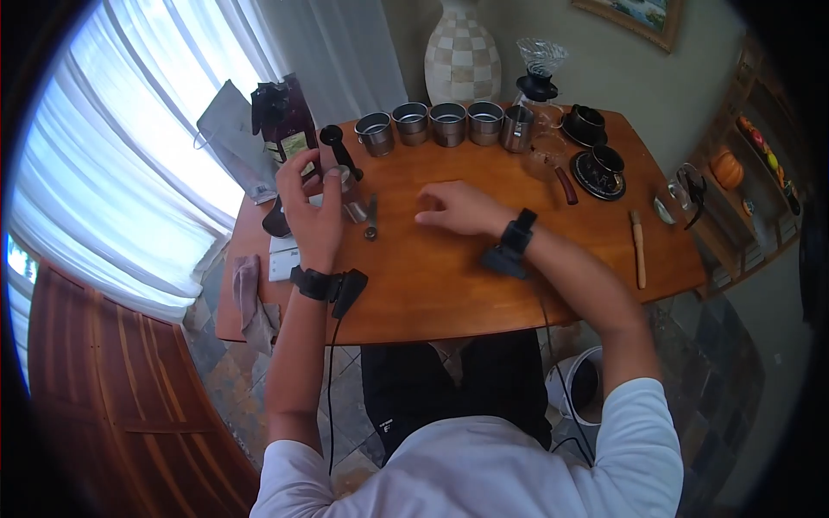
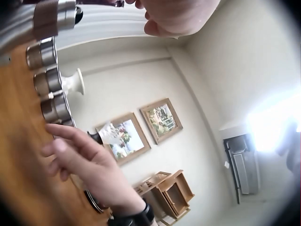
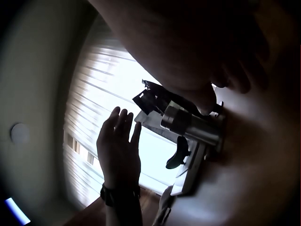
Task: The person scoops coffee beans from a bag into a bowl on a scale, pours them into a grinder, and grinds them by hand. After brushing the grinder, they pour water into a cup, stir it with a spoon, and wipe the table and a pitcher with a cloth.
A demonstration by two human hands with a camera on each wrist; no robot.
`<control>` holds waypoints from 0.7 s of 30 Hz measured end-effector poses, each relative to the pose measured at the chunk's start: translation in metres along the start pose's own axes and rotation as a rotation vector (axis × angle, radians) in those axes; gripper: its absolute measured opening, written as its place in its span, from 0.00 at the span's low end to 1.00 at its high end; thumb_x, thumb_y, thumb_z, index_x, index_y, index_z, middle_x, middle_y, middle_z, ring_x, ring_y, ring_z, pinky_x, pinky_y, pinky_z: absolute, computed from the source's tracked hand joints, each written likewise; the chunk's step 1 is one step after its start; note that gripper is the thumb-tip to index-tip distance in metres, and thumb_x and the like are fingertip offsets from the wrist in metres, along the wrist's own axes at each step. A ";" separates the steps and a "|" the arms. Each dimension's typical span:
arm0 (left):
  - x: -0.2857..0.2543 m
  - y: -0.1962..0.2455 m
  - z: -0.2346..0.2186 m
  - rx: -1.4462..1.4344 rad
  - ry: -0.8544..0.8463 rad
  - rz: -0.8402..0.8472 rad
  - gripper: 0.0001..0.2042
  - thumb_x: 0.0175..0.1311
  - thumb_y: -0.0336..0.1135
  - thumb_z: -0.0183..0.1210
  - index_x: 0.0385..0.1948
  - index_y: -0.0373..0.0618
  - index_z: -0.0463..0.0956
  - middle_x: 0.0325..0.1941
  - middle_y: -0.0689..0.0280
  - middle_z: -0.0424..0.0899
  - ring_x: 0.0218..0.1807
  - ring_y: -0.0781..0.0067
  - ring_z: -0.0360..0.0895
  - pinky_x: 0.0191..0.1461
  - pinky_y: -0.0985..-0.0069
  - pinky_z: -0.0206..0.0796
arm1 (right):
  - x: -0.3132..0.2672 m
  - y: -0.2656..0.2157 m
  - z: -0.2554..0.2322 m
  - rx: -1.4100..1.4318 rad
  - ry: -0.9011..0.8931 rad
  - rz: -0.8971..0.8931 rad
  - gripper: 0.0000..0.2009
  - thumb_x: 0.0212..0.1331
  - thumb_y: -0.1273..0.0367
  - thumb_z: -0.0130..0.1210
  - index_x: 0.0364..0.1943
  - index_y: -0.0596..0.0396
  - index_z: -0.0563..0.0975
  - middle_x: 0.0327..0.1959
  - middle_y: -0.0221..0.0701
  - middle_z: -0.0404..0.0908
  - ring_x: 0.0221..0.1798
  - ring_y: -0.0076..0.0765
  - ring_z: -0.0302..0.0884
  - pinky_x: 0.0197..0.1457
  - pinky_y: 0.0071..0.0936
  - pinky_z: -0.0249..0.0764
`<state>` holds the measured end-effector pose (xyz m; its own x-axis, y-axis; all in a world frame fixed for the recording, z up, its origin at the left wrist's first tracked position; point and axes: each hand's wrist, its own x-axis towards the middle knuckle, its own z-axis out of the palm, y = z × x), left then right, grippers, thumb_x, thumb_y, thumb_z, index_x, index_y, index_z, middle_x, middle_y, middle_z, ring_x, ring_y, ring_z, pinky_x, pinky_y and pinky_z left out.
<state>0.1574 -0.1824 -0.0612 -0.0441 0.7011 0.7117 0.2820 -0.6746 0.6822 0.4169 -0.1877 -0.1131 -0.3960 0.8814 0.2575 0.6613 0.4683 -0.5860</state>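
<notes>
Wooden and orange-brown, the worktop [image 1: 449, 285] carries everything, and the metal grinder [image 1: 348, 186] near its far-left corner serves as the landmark. The left hand [image 1: 309, 207] stands just in front of and to the left of that grinder, palm raised, fingers straight and slightly spread; the right wrist view shows these fingers upright with a gap of bright window between them and the cylinder, so the hand is open and grips nothing, though the head view cannot settle whether a fingertip touches the metal. The right hand [image 1: 458, 209] lies to the right of the grinder, palm down on the bare wood, fingers loosely extended toward it and holding nothing. A black scoop [image 1: 338, 148] leans just behind the grinder, and a dark coffee bag [image 1: 285, 121] stands behind and to its left. A row of steel cups [image 1: 432, 123] runs from behind the grinder off to the right along the far edge, ending by a glass dripper [image 1: 541, 65] on its stand. Farther right sit two black cups on saucers [image 1: 598, 166], and a wooden stick [image 1: 638, 249] lies well to the right of the grinder.
</notes>
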 end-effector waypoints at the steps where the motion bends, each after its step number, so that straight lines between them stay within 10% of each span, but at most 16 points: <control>1: 0.004 -0.002 -0.007 0.057 0.040 0.003 0.19 0.69 0.29 0.63 0.60 0.40 0.74 0.63 0.59 0.74 0.60 0.68 0.78 0.62 0.71 0.74 | 0.011 -0.017 0.021 -0.050 -0.033 -0.079 0.22 0.66 0.53 0.63 0.51 0.57 0.80 0.40 0.44 0.85 0.47 0.49 0.85 0.50 0.41 0.80; 9: 0.003 -0.044 -0.002 0.306 -0.054 -0.095 0.41 0.59 0.39 0.72 0.72 0.38 0.59 0.70 0.49 0.66 0.71 0.52 0.67 0.73 0.61 0.64 | 0.051 -0.038 0.101 -0.314 -0.054 -0.109 0.15 0.63 0.60 0.60 0.44 0.58 0.79 0.40 0.46 0.84 0.41 0.57 0.84 0.45 0.50 0.80; 21: -0.022 -0.066 0.048 0.150 -0.113 -0.253 0.34 0.60 0.35 0.72 0.66 0.40 0.65 0.54 0.56 0.82 0.54 0.63 0.82 0.59 0.66 0.74 | -0.074 0.065 -0.025 -0.459 0.182 0.146 0.08 0.61 0.68 0.57 0.36 0.58 0.80 0.38 0.45 0.82 0.41 0.56 0.84 0.46 0.48 0.81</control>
<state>0.1861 -0.1419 -0.1303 -0.0264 0.8692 0.4938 0.4142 -0.4400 0.7967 0.5047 -0.2213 -0.1509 -0.1879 0.9171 0.3515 0.9292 0.2820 -0.2389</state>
